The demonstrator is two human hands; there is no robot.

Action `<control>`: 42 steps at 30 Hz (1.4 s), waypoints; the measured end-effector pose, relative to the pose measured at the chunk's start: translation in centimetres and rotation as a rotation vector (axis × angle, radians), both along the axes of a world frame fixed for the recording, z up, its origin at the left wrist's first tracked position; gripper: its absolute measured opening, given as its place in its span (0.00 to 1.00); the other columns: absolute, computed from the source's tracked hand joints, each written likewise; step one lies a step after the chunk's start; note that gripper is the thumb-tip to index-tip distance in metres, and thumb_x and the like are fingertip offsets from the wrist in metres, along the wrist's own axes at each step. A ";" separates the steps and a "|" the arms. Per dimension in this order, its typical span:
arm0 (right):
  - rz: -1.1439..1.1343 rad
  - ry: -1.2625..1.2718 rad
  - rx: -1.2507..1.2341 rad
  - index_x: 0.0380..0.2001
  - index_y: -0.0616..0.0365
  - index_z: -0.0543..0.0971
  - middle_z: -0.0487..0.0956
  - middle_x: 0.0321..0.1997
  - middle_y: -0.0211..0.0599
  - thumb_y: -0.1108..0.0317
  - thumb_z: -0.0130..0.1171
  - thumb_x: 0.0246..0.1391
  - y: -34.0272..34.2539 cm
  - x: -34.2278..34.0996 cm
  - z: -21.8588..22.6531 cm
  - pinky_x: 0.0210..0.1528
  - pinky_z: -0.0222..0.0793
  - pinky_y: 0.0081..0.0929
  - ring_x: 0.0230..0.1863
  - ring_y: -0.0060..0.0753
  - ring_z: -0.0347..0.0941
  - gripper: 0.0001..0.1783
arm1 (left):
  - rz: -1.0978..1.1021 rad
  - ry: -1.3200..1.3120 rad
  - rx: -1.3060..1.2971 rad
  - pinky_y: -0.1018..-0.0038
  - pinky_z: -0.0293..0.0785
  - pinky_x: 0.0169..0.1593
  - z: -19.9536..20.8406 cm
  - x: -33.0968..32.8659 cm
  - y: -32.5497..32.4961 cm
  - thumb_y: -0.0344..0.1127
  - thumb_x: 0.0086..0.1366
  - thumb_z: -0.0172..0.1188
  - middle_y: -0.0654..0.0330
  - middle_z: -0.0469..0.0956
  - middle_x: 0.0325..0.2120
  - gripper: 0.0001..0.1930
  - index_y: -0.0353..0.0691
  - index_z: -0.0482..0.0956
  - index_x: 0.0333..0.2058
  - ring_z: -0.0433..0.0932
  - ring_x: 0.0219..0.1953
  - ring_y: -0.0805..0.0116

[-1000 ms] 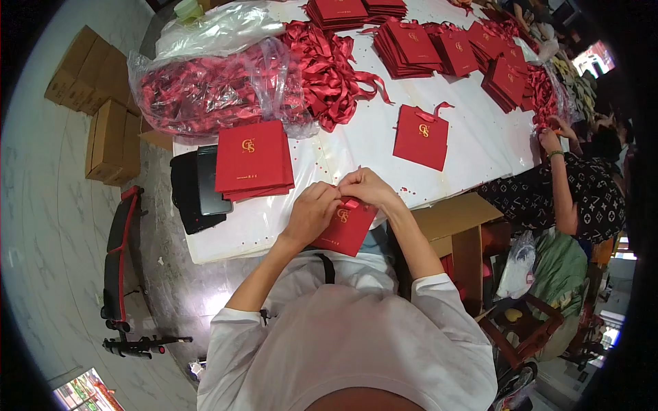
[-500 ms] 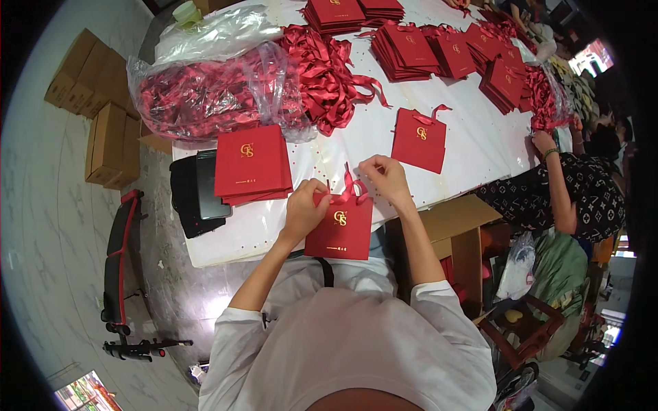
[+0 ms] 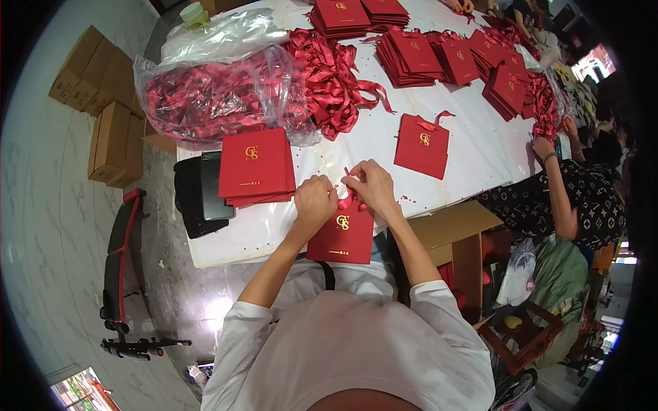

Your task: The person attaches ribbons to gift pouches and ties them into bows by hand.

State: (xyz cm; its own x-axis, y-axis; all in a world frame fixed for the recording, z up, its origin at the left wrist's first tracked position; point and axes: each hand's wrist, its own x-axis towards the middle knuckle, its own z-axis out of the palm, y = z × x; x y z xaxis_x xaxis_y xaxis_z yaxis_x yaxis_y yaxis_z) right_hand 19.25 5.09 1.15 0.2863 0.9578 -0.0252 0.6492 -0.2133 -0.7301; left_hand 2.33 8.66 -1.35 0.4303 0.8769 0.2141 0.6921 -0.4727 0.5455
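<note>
A small red paper bag [image 3: 340, 241] with a gold emblem lies at the table's near edge, in front of my body. A red satin ribbon [image 3: 349, 199] loops up from its top edge. My left hand [image 3: 316, 199] is closed at the bag's upper left, knuckles up, with its fingertips at the ribbon and partly hidden. My right hand [image 3: 374, 186] pinches the ribbon between thumb and fingers just above the bag; a short ribbon end sticks up by the fingertips. Left of my hands is a stack of red bags [image 3: 256, 164].
A clear plastic sack of red ribbons [image 3: 212, 99] spills a ribbon pile [image 3: 336, 89]. One finished-looking red bag [image 3: 422, 145] lies to the right; several stacks [image 3: 409, 58] stand farther back. A dark tray [image 3: 214, 185] sits at left, an open carton [image 3: 462, 240] at right. Other people work at the far right.
My right hand has moved left and down onto the ribbon, closer to my left hand. My left hand has turned knuckles up and shifted slightly right. The view has shifted a little.
</note>
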 end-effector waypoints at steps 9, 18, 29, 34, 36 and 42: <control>0.035 0.142 0.113 0.31 0.61 0.80 0.79 0.28 0.38 0.64 0.66 0.53 -0.7 0.3 -1.3 0.32 0.72 0.30 0.28 0.33 0.76 0.10 | 0.017 -0.259 -0.040 0.64 0.72 0.38 0.5 0.3 -0.5 0.30 0.57 0.65 0.58 0.79 0.24 0.05 0.39 0.77 0.28 0.77 0.30 0.58; 0.167 0.532 0.020 0.34 0.63 0.80 0.78 0.24 0.28 0.66 0.63 0.59 -1.9 -0.1 -0.3 0.31 0.68 0.18 0.25 0.14 0.69 0.09 | 0.018 -0.595 -0.400 0.67 0.72 0.39 -0.2 0.2 -0.2 0.33 0.58 0.66 0.60 0.82 0.25 0.06 0.38 0.82 0.31 0.77 0.32 0.61; 0.337 0.567 -0.134 0.33 0.60 0.78 0.72 0.22 0.25 0.61 0.58 0.63 -1.7 0.7 1.2 0.31 0.62 0.18 0.26 0.15 0.64 0.12 | -0.034 -0.356 -0.028 0.66 0.71 0.39 2.7 -0.3 -1.7 0.30 0.57 0.66 0.59 0.81 0.25 0.04 0.38 0.81 0.30 0.75 0.32 0.60; 0.247 0.647 -0.030 0.34 0.60 0.77 0.73 0.25 0.24 0.63 0.55 0.65 -2.1 0.9 0.0 0.34 0.63 0.17 0.29 0.14 0.65 0.11 | -0.132 -0.512 -0.070 0.62 0.69 0.49 3.0 -0.1 -1.7 0.29 0.56 0.65 0.57 0.80 0.30 0.07 0.39 0.81 0.35 0.75 0.40 0.55; 0.177 0.680 0.070 0.34 0.60 0.77 0.74 0.27 0.23 0.64 0.54 0.66 -2.2 1.2 -0.2 0.35 0.64 0.16 0.31 0.13 0.66 0.11 | -0.024 -0.519 -0.021 0.63 0.70 0.53 2.6 -0.2 -2.5 0.30 0.57 0.65 0.54 0.80 0.33 0.16 0.40 0.79 0.46 0.75 0.47 0.53; -0.029 0.671 0.105 0.31 0.59 0.75 0.73 0.25 0.22 0.64 0.54 0.67 -1.7 3.9 -0.1 0.32 0.61 0.15 0.29 0.12 0.65 0.12 | -0.163 -0.401 -0.487 0.70 0.77 0.46 2.1 -3.2 -3.9 0.32 0.61 0.66 0.54 0.82 0.38 0.24 0.35 0.70 0.54 0.83 0.39 0.58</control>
